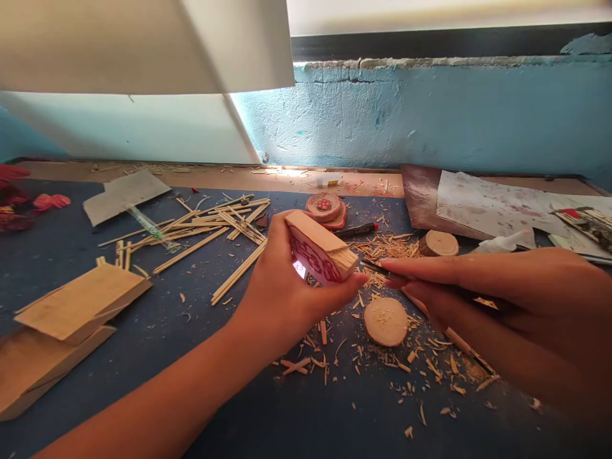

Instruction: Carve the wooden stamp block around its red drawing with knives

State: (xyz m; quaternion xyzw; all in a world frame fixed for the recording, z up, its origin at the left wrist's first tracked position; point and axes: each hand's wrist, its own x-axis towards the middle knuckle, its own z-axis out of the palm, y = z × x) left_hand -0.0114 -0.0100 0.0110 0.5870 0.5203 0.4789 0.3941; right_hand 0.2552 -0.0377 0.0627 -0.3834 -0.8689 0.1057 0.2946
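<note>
My left hand (291, 274) is wrapped round a small wooden block (322, 236), tilted above the table, with a red drawn pattern on its side face. The block's near right corner looks cut and rough. In my right hand (478, 287), thumb and fingers pinch a thin carving tool (374, 266) whose dark tip points at the block's cut end; whether it touches the wood I cannot tell. Most of the tool's handle is hidden by the fingers. Below the hands lies a round wood slice (386, 321) among shavings (433, 366).
Wooden blocks (86, 303) lie stacked at left, beside scattered thin sticks (205, 226). Behind my hands are a carved red-and-wood round (324, 207), a marker (356, 230) and another wood slice (438, 243). Stained paper (482, 201) leans at back right, before a blue wall (430, 115).
</note>
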